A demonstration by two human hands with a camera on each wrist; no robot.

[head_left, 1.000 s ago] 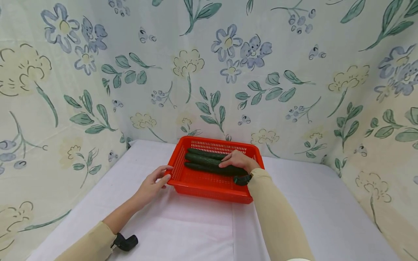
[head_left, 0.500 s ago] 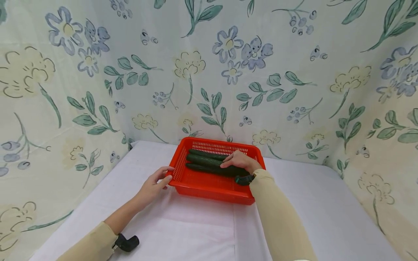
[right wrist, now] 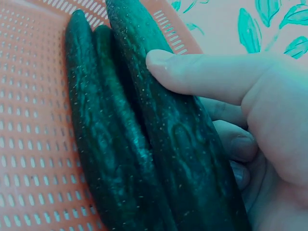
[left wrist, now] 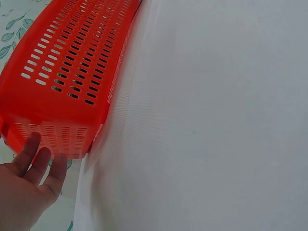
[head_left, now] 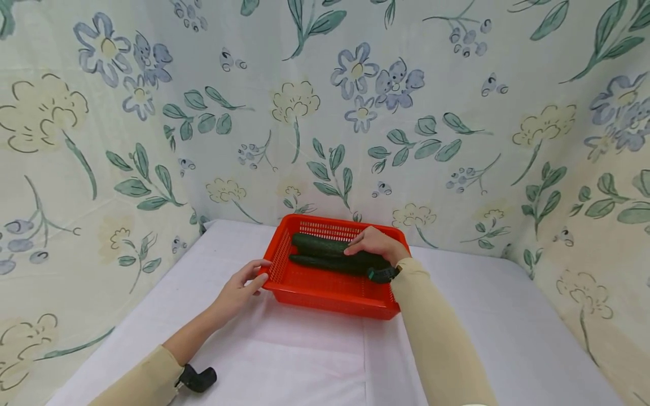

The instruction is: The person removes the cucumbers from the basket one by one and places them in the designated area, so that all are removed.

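Observation:
Dark green cucumbers lie lengthwise in a red perforated plastic basket [head_left: 325,301]. My right hand [head_left: 377,246] grips the rearmost cucumber [head_left: 316,242], thumb on one side and fingers on the other, as the right wrist view shows. That cucumber sits a little above a middle cucumber [right wrist: 119,94], mostly hidden in the head view. Nearest the front is another cucumber [head_left: 317,261], its right end behind my wrist. My left hand [head_left: 237,291] holds the basket's left rim near the front corner. Several of its fingers [left wrist: 57,173] show outside the basket wall in the left wrist view.
The basket stands on a table with a white cloth [head_left: 284,349], near the back edge. Floral fabric [head_left: 325,113] hangs behind and along both sides. A black wrist-worn device [head_left: 198,378] sticks out from the left sleeve, another device [head_left: 383,274] from the right wrist.
My right hand has risen slightly, lifting the rear cucumber so it now covers most of the middle one in the head view. My left hand stays at the rim.

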